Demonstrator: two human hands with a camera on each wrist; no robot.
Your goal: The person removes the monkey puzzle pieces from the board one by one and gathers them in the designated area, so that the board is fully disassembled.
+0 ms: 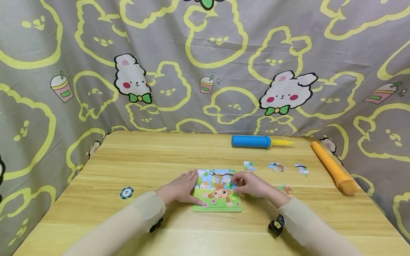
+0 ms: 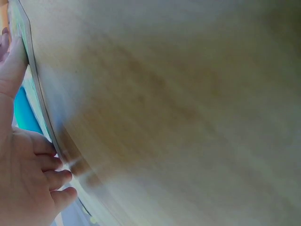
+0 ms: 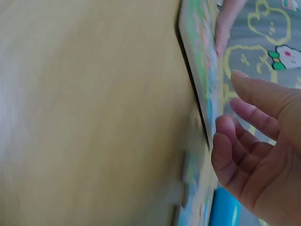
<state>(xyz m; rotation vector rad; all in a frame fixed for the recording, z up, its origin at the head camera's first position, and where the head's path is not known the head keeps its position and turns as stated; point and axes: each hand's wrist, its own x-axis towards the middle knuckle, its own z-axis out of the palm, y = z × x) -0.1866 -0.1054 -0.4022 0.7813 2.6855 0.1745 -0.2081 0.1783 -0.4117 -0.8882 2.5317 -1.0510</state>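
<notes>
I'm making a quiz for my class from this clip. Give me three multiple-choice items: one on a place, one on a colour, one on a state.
1. Where does the pump lie?
A. At the table's far edge, beyond the puzzle
B. Left of the chip
C. Under the left hand

2. What colour is the pump's body?
A. Red
B. Blue
C. Black

3. How does the left hand lie?
A. Lifted off the table
B. Fist round the chip
C. Flat, fingers straight, at the puzzle's left edge

Answers:
1 A: it lies behind the puzzle, near the curtain.
2 B: the barrel is blue with a yellow nozzle.
3 C: its fingers rest on the board's left edge; the chip lies apart.
</notes>
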